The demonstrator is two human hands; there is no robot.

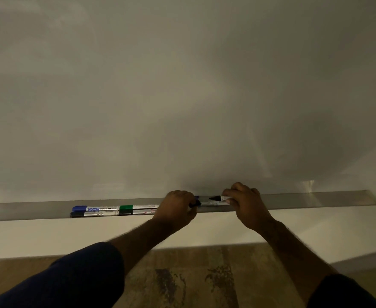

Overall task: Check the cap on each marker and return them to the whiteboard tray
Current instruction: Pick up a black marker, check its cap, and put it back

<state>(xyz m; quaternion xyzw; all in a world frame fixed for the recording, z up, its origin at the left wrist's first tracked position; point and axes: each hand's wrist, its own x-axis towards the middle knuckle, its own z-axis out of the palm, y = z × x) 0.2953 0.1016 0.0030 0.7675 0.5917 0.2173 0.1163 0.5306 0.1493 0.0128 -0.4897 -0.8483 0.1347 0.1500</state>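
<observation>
A metal whiteboard tray (315, 200) runs along the bottom of the whiteboard. My right hand (247, 203) grips an uncapped marker (221, 198), its black tip pointing left. My left hand (177, 207) pinches a small dark cap (194, 204) just left of that tip, a short gap apart. Another marker (209, 203) lies in the tray between my hands. To the left lie a blue-capped marker (93, 208), a black-capped marker (91, 214) in front of it, a green-capped marker (138, 207) and a further marker (142, 212) partly hidden by my left hand.
The whiteboard (182, 96) fills the upper view. Below the tray is a pale wall (49, 236) and a wooden floor (182, 281). The tray's right stretch holds nothing visible up to its end (375, 197).
</observation>
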